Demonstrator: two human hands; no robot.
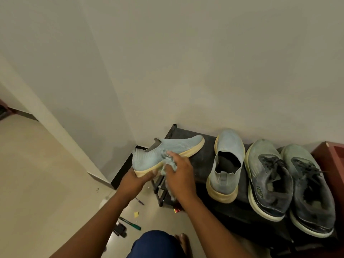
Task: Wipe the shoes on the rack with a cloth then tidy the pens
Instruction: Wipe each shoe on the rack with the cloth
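Observation:
My left hand (136, 178) grips the heel sole of a light blue knit shoe (167, 148) with a cream sole, lifted above the left end of the black shoe rack (201, 161). My right hand (178, 173) holds a pale blue cloth (168, 163) against the shoe's side. Its matching shoe (226, 164) stands on the rack, with two dusty dark lace-up sneakers (268, 177) (309, 189) to its right. On the floor lie pens: a green marker (130, 223), a purple-tipped pen (139, 201) and dark ones (120, 229).
A wall corner stands right behind the rack. A red-brown piece of furniture (331, 161) borders the rack on the right. A yellow scrap (136, 214) and a red wrapper (176, 210) lie on the floor. My knee (156, 244) and bare foot (183, 241) are at the bottom.

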